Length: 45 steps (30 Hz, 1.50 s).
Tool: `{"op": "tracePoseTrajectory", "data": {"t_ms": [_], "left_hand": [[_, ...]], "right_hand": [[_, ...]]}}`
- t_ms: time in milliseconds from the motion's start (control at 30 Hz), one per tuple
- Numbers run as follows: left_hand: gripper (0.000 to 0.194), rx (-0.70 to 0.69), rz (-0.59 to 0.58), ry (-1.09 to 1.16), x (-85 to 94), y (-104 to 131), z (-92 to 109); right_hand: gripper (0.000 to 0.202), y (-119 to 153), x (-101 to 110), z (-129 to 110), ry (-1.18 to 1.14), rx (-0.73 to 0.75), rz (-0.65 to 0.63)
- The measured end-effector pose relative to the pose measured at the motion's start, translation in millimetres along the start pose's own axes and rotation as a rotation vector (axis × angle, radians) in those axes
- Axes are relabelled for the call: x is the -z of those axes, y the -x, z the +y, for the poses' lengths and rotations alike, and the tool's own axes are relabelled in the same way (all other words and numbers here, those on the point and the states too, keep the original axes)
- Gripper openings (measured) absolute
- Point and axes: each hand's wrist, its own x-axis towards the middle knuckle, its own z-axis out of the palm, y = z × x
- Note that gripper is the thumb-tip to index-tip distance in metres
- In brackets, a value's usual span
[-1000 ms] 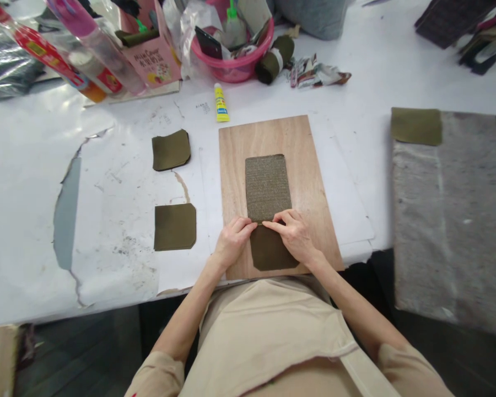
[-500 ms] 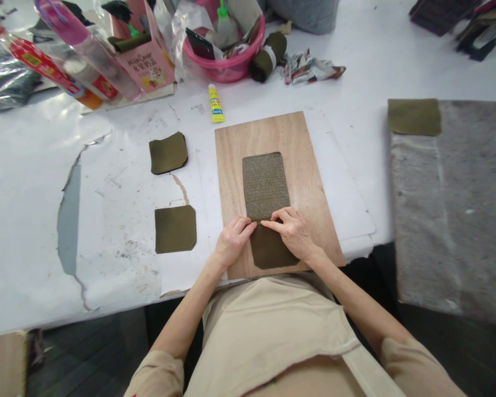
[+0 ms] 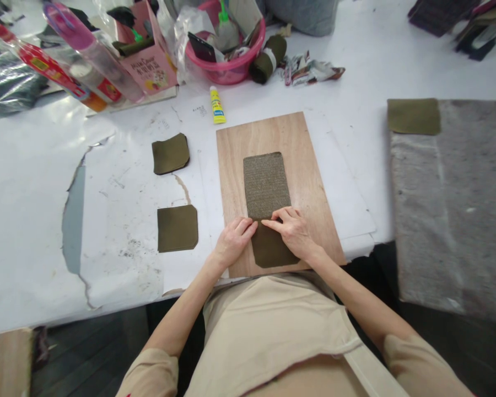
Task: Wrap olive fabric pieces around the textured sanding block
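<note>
Touching with partly curled fingers of left hand (image 3: 233, 241) and right hand (image 3: 294, 234), cannot tell whether pinching, the join of textured panel (image 3: 267, 184) and smooth panel (image 3: 273, 247) on wooden board (image 3: 312, 193) at surface's (image 3: 355, 71) front edge; probably light, pliable, best held by edges.

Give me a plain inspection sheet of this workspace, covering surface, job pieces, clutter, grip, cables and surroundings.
Surface: white covering, scuffed, torn at left; wooden board on it.
Job's things: textured olive piece and smooth olive piece adjoin on the board; two smaller olive pieces lie left.
Clutter: yellow tube, filled pink basket, bottles.
Grip: left hand and right hand, fingertips at the join; exact hold unclear.
Cables: nothing seen.
Surroundings: grey slab at right; dark floor.
</note>
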Motion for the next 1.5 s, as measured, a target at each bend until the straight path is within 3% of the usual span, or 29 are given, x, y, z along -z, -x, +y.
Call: {"op": "tracePoseTrajectory", "data": {"t_ms": [233,400,567,700,900,1233,1367,1500], "left_hand": [[0.025,0.021,-0.029,-0.002,12.8,12,-7],[0.025,0.146,0.050,0.040,15.1,7,6],[0.034,0.113,-0.025,0.024,1.1,-4,23],[0.036,0.117,-0.009,-0.011,-3.9,-4,24],[0.036,0.133,-0.008,-0.019,-5.1,0,22],[0.040,0.090,-0.118,-0.149,1.4,-6,27],[0.042,0.050,-0.194,-0.166,4.1,-12,30],[0.042,0.038,-0.198,-0.156,4.3,-16,29]], "right_hand": [[0.023,1,0,0,0.012,0.022,0.024],[0.022,0,0,0,0.019,0.019,0.032],[0.022,-1,0,0,0.001,0.009,0.018],[0.023,-2,5,7,-0.077,0.007,0.029],[0.022,-2,15,21,-0.176,0.029,0.015],[0.023,3,11,22,-0.072,0.051,0.010],[0.023,3,14,26,-0.056,0.078,0.017],[0.023,6,22,34,-0.084,0.078,-0.001]]}}
